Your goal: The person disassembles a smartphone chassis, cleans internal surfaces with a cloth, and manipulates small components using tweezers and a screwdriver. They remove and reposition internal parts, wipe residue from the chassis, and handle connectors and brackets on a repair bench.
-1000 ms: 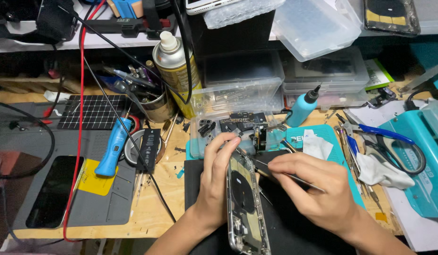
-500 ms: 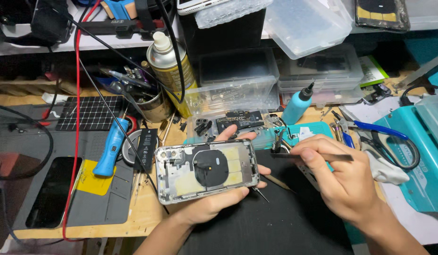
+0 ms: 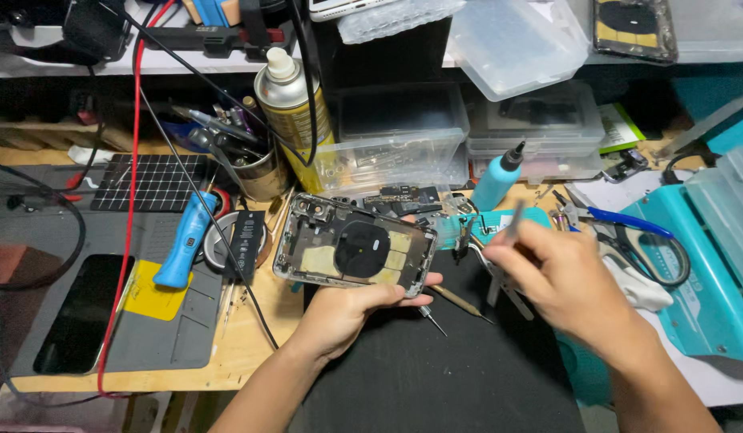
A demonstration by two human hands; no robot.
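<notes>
Head view: left hand [image 3: 343,313] grip under phone housing [image 3: 354,249]; right hand [image 3: 565,281] beside.

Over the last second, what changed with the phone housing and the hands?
The left hand turned the phone housing from upright on its edge to flat and sideways, inside facing up. The right hand drew back to the right, keeping its tweezers. The blue bottle stayed put.

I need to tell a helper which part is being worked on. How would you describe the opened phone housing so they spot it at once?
Start at the black mat in front of the wooden bench. Just above it, the left hand holds the phone housing flat. Unlike the dark intact phone far left, it is an open metal frame with a round black coil inside.
</notes>
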